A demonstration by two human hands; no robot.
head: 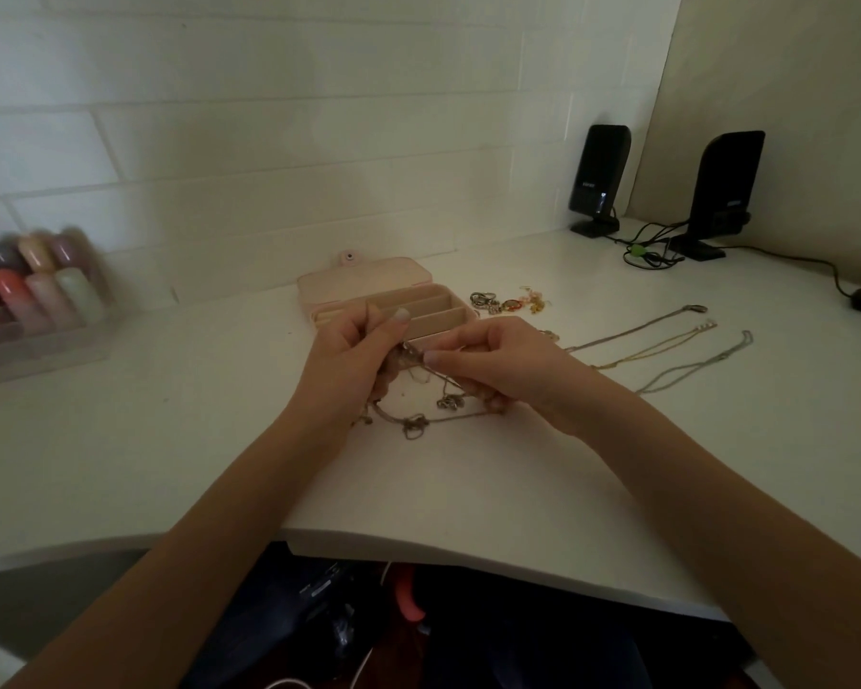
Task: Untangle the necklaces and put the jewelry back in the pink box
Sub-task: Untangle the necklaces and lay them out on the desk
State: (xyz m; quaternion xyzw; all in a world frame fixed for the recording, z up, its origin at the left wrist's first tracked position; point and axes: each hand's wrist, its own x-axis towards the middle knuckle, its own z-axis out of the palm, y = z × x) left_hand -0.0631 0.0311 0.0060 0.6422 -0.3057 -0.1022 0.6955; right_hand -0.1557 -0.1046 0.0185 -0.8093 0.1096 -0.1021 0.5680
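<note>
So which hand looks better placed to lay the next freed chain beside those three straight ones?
The right hand, probably. The three straight chains lie just off its side, while the left hand would have to cross over. Both pinch the tangle now.

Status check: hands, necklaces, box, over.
Left hand and right hand both pinch the tangled chains above the desk. Pink box open behind them. Three chains laid out at right. Nothing blocking the box.
</note>
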